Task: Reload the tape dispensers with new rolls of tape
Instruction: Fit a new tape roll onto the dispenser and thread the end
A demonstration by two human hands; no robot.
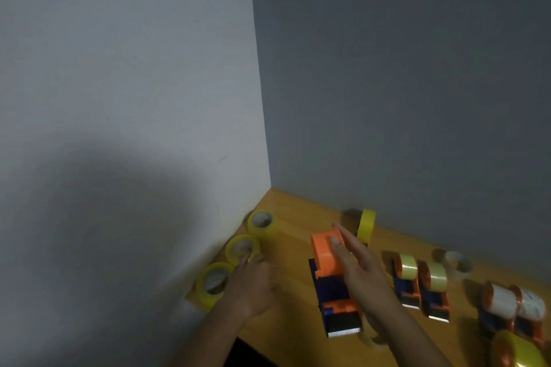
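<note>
An orange and blue tape dispenser [323, 256] lies on the wooden table [293, 211], its toothed blade towards me. My right hand [360, 268] rests on its orange wheel housing, fingers straight along the top and thumb flat on the side. Three yellow tape rolls stand along the left wall: a far one [262, 223], a middle one [241, 246] and a near one [213, 284]. My left hand [253, 286] pinches the middle roll's rim, one fingertip inside its core. The picture is blurred there.
A yellow roll [366, 226] stands on edge by the back wall. Two dispensers loaded with pale tape [407, 277] [433, 286] lie to the right, an empty core [459, 262] behind them. More loaded dispensers [504, 304] and a yellow roll [518, 348] crowd the right edge.
</note>
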